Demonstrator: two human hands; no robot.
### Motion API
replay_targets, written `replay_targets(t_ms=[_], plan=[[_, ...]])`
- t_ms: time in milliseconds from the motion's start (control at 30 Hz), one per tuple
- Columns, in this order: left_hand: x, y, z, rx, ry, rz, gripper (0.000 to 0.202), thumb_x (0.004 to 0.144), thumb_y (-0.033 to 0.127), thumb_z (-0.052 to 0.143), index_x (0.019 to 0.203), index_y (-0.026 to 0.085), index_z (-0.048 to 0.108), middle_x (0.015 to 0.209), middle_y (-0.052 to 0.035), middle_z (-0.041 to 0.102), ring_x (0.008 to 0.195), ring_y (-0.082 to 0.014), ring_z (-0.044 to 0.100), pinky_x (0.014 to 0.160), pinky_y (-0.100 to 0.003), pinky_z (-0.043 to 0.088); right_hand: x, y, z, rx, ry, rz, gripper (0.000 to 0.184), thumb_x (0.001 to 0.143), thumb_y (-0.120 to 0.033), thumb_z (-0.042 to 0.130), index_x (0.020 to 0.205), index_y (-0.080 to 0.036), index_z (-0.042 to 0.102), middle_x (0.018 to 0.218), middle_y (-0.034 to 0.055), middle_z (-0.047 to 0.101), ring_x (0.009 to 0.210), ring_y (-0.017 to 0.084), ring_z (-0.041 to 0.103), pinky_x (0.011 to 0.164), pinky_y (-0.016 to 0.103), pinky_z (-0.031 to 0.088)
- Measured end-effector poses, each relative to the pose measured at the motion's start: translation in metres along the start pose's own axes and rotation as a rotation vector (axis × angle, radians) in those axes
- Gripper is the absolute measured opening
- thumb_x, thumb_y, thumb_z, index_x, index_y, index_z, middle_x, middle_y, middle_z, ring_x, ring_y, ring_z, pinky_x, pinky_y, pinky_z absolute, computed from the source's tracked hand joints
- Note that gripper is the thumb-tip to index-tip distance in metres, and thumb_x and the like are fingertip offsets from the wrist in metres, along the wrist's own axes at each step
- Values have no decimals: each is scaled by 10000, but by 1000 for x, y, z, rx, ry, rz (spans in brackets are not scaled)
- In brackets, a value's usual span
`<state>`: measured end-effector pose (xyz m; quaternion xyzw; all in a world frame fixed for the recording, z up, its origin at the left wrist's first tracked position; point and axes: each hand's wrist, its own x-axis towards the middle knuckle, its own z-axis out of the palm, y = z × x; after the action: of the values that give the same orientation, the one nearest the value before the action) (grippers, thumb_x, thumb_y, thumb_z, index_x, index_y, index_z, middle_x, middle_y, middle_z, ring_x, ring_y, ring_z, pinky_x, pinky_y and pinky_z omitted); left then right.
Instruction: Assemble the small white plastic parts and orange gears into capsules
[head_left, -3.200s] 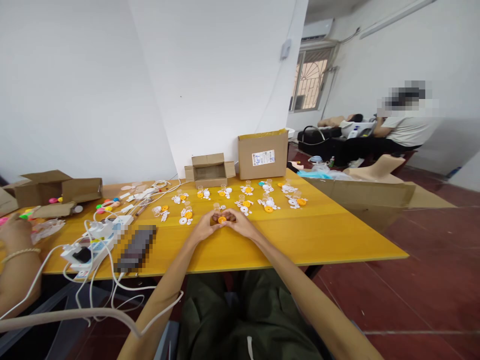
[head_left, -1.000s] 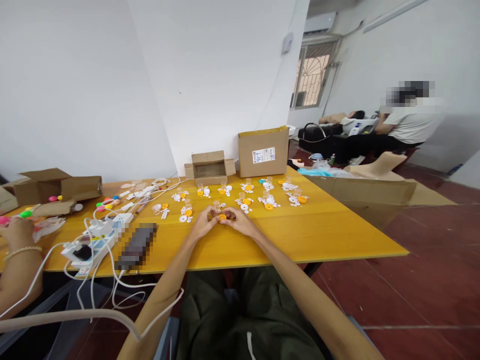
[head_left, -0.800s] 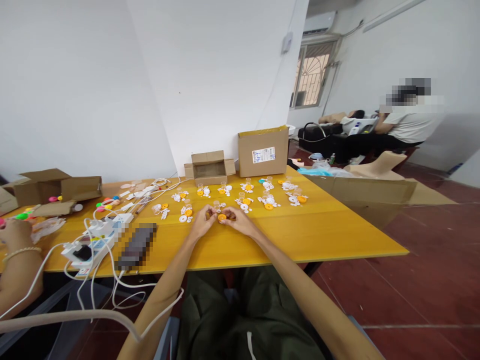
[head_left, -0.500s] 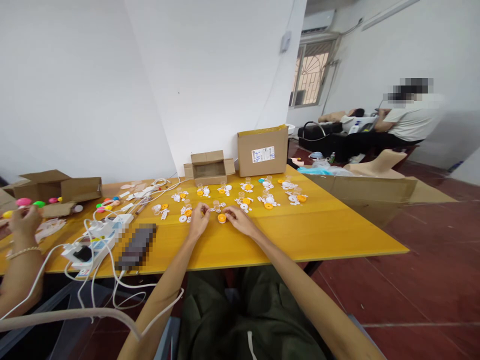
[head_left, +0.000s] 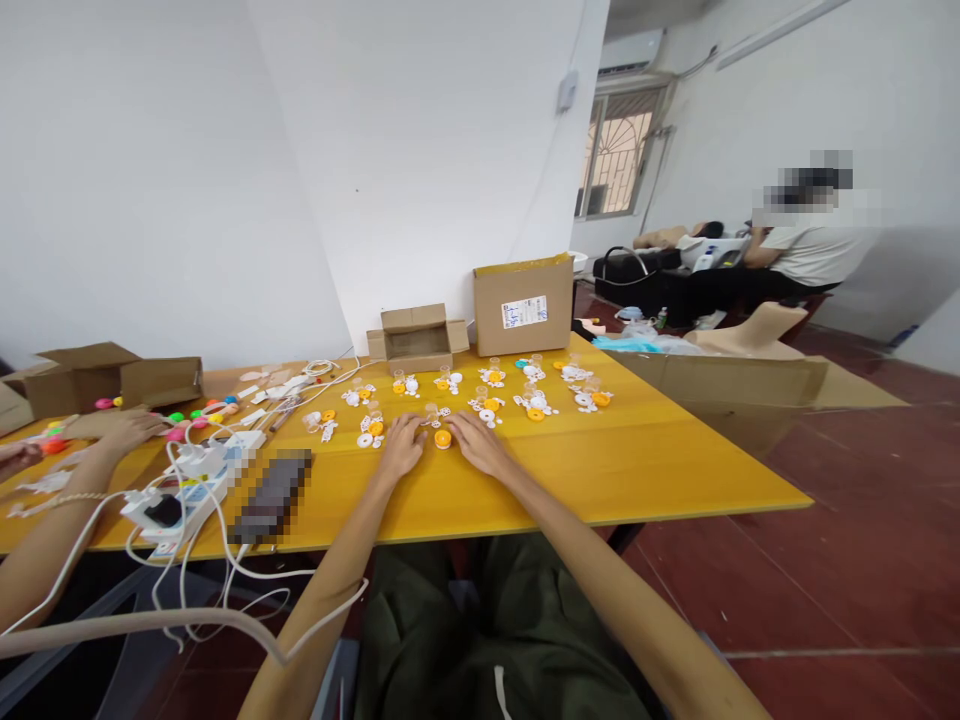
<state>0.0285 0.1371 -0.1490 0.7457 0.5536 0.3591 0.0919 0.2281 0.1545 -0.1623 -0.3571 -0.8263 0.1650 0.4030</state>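
left hand (head_left: 401, 447): flat on counter (head_left: 600, 470), spread, empty
right hand (head_left: 477, 443): flat, spread, empty
orange disc (head_left: 443, 438): lies free between my hands, within easy reach
part sets (head_left: 534, 405): grouped behind, probably per kit

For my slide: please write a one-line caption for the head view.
The left hand and right hand lie on the yellow table flanking an orange disc, near rows of small parts.
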Motion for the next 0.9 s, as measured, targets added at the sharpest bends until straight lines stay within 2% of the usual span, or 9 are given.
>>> replay_targets(t_ms=[67, 133, 267, 400, 700, 900], plan=[[0, 1, 0, 6, -4, -5, 237, 841, 155, 605, 1029, 248, 716, 1082, -79, 670, 1072, -277, 600, 967, -444, 463, -1, -6, -1, -1, -7, -11, 235, 962, -305, 533, 1159, -273, 657, 1133, 77, 676, 1082, 238, 619, 962, 379, 488], [1, 1, 0, 6, 0, -5, 229, 843, 149, 599, 1017, 245, 712, 1066, -78, 676, 1059, -277, 603, 954, -443, 464, -2, -10, 0, -31, -24, -29, 295, 919, -359, 623, 1201, -277, 641, 1186, 82, 670, 1108, 251, 614, 973, 391, 482], [1, 0, 1, 3, 14, 4, 173, 852, 144, 589, 953, 230, 699, 996, -71, 680, 1014, -262, 615, 929, -419, 474, -4, -11, 2, -120, -66, -47, 390, 858, -386, 710, 1221, -269, 632, 1211, 94, 665, 1123, 272, 604, 986, 419, 471], [2, 1, 1, 3, 32, 40, 130, 854, 134, 596, 893, 220, 684, 917, -54, 673, 954, -235, 625, 908, -382, 483, -3, -14, 0, -174, -88, -50, 370, 881, -409, 685, 1216, -261, 632, 1203, 97, 665, 1115, 265, 601, 975, 407, 471], [0, 5, 2, 66, 35, 91, 138, 888, 122, 565, 827, 213, 649, 856, -45, 649, 910, -215, 628, 855, -350, 494, 3, -33, -11, -271, -157, 35, 300, 995, -445, 494, 1176, -269, 655, 1249, 68, 639, 1122, 216, 594, 971, 376, 459], [-1, 8, 3, 66, 49, 87, 156, 877, 125, 556, 765, 215, 616, 832, -48, 653, 870, -215, 635, 816, -337, 495, 5, -33, -10, -318, -187, 44, 340, 980, -475, 517, 1213, -268, 653, 1293, 82, 618, 1174, 229, 562, 1002, 389, 433]])
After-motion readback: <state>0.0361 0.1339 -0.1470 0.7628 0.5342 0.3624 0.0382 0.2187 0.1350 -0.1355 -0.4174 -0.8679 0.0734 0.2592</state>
